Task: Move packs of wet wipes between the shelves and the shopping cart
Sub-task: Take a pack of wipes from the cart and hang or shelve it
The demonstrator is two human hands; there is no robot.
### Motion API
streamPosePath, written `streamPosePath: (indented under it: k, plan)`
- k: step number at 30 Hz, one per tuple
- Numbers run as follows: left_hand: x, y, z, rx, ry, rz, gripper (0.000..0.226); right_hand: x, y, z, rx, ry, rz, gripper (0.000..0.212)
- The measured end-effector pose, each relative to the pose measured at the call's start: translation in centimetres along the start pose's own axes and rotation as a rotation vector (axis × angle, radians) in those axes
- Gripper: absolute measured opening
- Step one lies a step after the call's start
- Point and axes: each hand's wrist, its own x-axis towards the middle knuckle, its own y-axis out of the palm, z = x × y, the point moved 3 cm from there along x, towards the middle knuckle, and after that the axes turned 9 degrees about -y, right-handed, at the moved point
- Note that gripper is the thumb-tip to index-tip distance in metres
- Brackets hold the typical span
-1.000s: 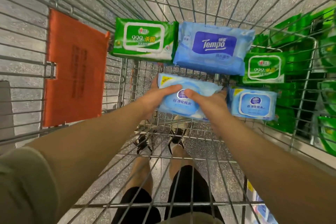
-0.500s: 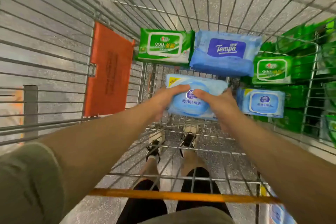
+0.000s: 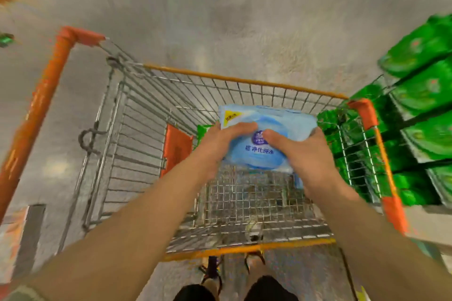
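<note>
A light blue pack of wet wipes [image 3: 264, 134] is being held above the wire basket of the shopping cart [image 3: 244, 200] by both hands. The left hand [image 3: 220, 146] is being wrapped around the pack's left end, with the thumb laid across its top face and the other fingers hidden beneath. The right hand [image 3: 303, 154] is being clamped on the right end in the same manner, its thumb being pressed near the dark round logo in the middle of the pack. A yellow corner label is being shown at the pack's far left corner.

The pack is being kept over the far half of the basket, clear of the wire floor. Just beyond the left hand, the edge of a green pack [image 3: 204, 129] is being partly hidden inside the cart, beside an orange flap [image 3: 177, 146] that is being seen against the cart's wire wall. The cart's rim is being edged in orange [image 3: 244, 79], and an orange handle bar [image 3: 36, 110] is being seen at the left.

To the right of the cart, rows of green packs [image 3: 425, 95] are being displayed on the shelves, though much detail is being lost to blur. The grey floor [image 3: 220, 7] is being seen beyond the cart.
</note>
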Motion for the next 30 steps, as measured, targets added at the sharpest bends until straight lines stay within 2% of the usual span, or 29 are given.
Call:
streamPosePath:
  k: [2,3,5,6,9,11,12,14,16,17,19,23,27,30]
  plan:
    - [-2.3,1.6,-2.4,0.029,0.056,0.036,0.028,-1.6,-1.0,3.2,-0.006,-0.055,-0.049,0.079]
    - [-3.7,2.6,-3.6,0.043,0.085,0.049,0.032,-2.6,-1.7,4.9,-0.011,-0.086,-0.091,0.082]
    - [-6.1,4.9,-5.6,0.103,0.146,0.096,0.055,-4.6,-3.4,8.0,-0.023,-0.171,-0.165,0.075]
    - [-7.2,6.3,-6.4,0.131,0.171,0.13,0.054,-5.7,-4.4,9.3,-0.031,-0.208,-0.195,0.071]
    - [-10.8,11.0,-7.8,0.184,0.212,0.26,0.022,-9.1,-8.0,12.5,-0.074,-0.25,-0.308,0.076]
    - [-13.2,14.3,-8.2,0.216,0.224,0.337,0.009,-11.8,-10.8,14.4,-0.131,-0.286,-0.397,0.079]
    - [-14.1,15.9,-8.1,0.237,0.228,0.383,0.006,-13.4,-12.3,15.3,-0.165,-0.303,-0.439,0.074]
    - [-16.3,19.2,-7.7,0.288,0.224,0.466,0.017,-16.8,-14.9,17.2,-0.211,-0.325,-0.504,0.063]
    - [-18.2,22.3,-6.9,0.334,0.226,0.523,0.047,-20.2,-17.7,18.6,-0.25,-0.325,-0.559,0.057]
    - [-19.2,23.9,-6.4,0.359,0.221,0.535,0.061,-21.8,-19.3,19.0,-0.253,-0.32,-0.596,0.055]
    - [-20.8,26.9,-5.1,0.398,0.222,0.564,0.072,-24.6,-22.2,19.5,-0.286,-0.303,-0.677,0.058]
    - [-24.4,33.3,-2.1,0.429,0.209,0.653,0.062,-29.6,-28.3,19.9,-0.364,-0.261,-0.808,0.062]
    - [-28.4,39.5,1.1,0.452,0.236,0.786,0.035,-34.2,-34.0,19.7,-0.295,-0.343,-0.852,0.055]
    - [-30.4,44.2,3.6,0.465,0.266,0.843,0.031,-37.2,-38.7,18.9,-0.266,-0.386,-0.916,0.077]
